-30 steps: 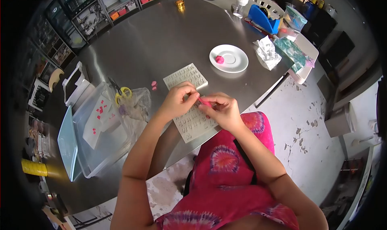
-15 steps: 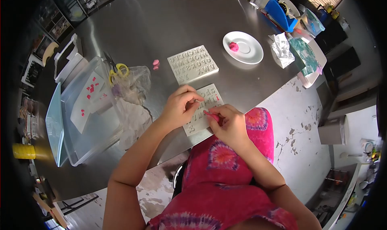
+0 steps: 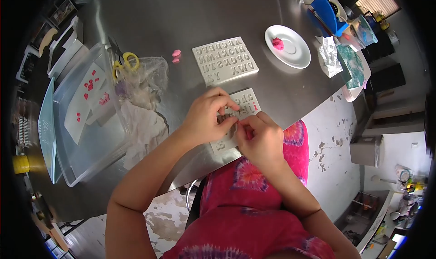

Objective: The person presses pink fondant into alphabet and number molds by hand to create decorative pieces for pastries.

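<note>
Over the lower letter mould (image 3: 248, 97), which lies near the table's front edge, both my hands meet at the fingertips. My right hand (image 3: 261, 138) is closed round a piece of pink dough (image 3: 250, 134), mostly covered by the fingers. My left hand (image 3: 211, 116) has thumb and index finger bent together beside it; whatever is between them is too small to make out. A bit of pink fills one letter slot near the mould's right side. Just behind lies a second letter mould (image 3: 225, 60) with hollow capital letters.
White saucer (image 3: 290, 59) with a pink lump at the right. Small pink pieces (image 3: 176, 54) lie left of the moulds. Further left are yellow-handled scissors (image 3: 131, 61), a plastic bag (image 3: 152, 75) and a clear tub (image 3: 97, 145) holding paper with pink letters.
My left and right hands have come together at the fingertips, and the pink dough in my right hand is now more hidden. The whole view has shifted slightly.
</note>
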`<state>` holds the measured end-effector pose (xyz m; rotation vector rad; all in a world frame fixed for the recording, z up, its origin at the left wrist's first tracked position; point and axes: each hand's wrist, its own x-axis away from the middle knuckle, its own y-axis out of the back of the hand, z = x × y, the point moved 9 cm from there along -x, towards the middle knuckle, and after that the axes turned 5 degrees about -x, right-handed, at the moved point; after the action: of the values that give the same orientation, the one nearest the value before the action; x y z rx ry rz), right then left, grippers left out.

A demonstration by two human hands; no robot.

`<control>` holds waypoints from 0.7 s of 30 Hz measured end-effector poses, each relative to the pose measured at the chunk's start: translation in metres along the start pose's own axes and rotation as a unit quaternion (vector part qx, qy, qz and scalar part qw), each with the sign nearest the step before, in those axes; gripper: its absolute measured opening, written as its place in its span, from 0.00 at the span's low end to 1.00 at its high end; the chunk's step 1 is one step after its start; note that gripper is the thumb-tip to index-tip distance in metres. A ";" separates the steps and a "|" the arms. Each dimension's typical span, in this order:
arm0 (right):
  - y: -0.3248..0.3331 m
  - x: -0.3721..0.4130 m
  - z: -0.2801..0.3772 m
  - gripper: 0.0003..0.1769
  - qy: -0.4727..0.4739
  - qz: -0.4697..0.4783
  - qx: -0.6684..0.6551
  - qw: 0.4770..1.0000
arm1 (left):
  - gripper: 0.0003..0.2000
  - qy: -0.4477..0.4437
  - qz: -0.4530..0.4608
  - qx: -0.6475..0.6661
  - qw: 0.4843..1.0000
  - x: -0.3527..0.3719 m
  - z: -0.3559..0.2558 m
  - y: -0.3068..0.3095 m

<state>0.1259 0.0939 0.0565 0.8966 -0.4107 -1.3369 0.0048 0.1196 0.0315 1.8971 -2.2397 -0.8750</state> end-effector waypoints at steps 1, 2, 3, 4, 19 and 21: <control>0.004 -0.001 0.002 0.05 0.000 0.006 0.002 1.000 | 0.12 0.005 -0.003 0.003 1.000 0.000 0.002 0.000; 0.005 -0.002 0.006 0.06 0.016 0.039 0.005 0.999 | 0.13 -0.002 -0.008 -0.003 1.000 0.000 0.001 0.000; 0.004 -0.002 0.011 0.07 0.031 0.072 0.009 0.997 | 0.13 -0.009 -0.013 -0.010 1.000 0.000 0.001 0.000; 0.007 -0.003 0.014 0.07 0.031 0.077 0.010 0.997 | 0.13 -0.006 -0.015 -0.007 1.000 0.000 0.001 0.000; -0.022 -0.024 -0.027 0.05 -0.182 0.253 -0.189 0.931 | 0.15 0.042 0.011 0.010 0.999 -0.006 0.009 -0.001; -0.024 -0.024 -0.026 0.05 -0.174 0.260 -0.184 0.932 | 0.15 0.034 0.007 0.011 0.999 -0.006 0.008 -0.001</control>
<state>0.1238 0.1257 0.0278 0.2043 -0.5995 -1.0225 0.0036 0.1283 0.0265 1.8877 -2.2298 -0.7735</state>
